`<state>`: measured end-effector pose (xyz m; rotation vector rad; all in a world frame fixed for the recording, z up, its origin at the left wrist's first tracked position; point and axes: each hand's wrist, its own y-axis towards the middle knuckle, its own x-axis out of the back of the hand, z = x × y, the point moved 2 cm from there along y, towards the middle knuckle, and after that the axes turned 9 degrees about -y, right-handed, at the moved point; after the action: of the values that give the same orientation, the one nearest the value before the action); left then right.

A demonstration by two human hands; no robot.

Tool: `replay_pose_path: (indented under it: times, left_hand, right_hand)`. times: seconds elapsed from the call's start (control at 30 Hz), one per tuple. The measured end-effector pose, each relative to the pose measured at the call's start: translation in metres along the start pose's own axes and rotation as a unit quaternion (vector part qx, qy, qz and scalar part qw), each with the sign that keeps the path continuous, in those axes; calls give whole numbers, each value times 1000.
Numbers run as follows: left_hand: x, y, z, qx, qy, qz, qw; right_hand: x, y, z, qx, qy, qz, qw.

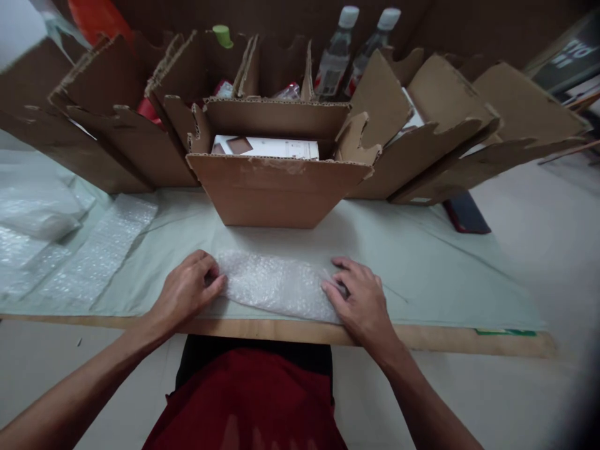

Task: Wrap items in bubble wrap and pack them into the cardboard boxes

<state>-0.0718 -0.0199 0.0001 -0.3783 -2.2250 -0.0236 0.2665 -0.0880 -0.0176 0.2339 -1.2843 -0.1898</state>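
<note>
A long bundle wrapped in bubble wrap [276, 285] lies across the pale green cloth [422, 262] near the table's front edge. My left hand [187, 289] grips its left end with curled fingers. My right hand [359, 300] presses on its right end, fingers bent over the wrap. Just behind the bundle stands an open cardboard box [276, 187] with a white printed item [267, 148] inside. What the wrap covers is hidden.
Loose bubble wrap sheets [94, 250] lie at the left. Several cardboard pieces and boxes [450, 125] stand along the back, with two clear bottles [337, 53] behind them. A dark red flat object [466, 214] lies at the right. The wooden table edge [445, 337] runs along the front.
</note>
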Motion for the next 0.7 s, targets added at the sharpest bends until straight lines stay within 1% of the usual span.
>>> replay_pose_path:
  times: [0.03,0.1,0.17,0.2,0.23,0.3,0.37,0.43,0.5,0.53,0.57,0.6,0.63,0.7]
  left_hand:
    - [3,-1,0,10,-40,1,999]
    - [12,-1,2,40,-135,-6,990]
    - [26,5,6,56,-213,-26,975]
    - [33,10,8,54,-231,-39,971]
    - [39,18,11,48,-232,-49,970]
    - [46,37,16,32,-187,-50,981]
    - [48,55,21,15,-108,-50,993]
    - [46,62,24,-22,-26,-82,996]
    - [41,51,21,-93,34,-144,985]
    - [36,38,17,-142,49,-170,974]
    - [31,22,12,-194,54,-179,963]
    - [24,4,6,-241,49,-170,954]
    - [15,-13,0,-286,36,-142,947]
    - [-2,-43,-10,-324,-5,-49,945]
  right_hand:
    - [4,-2,5,-9,41,10,999]
    - [13,-12,17,-55,126,29,990]
    - [18,-28,32,-100,208,60,971]
    - [17,-36,41,-109,241,79,961]
    - [15,-43,51,-106,266,95,954]
    - [5,-53,70,-74,281,113,950]
    - [-5,-56,84,-32,256,95,961]
    - [-13,-54,91,0,221,74,972]
    - [-16,-50,92,23,203,78,976]
    - [-15,-48,91,33,202,90,975]
    - [-14,-46,90,40,206,103,972]
    - [-12,-44,89,44,215,115,969]
    - [-10,-42,89,46,232,129,963]
    - [-6,-41,89,38,285,170,943]
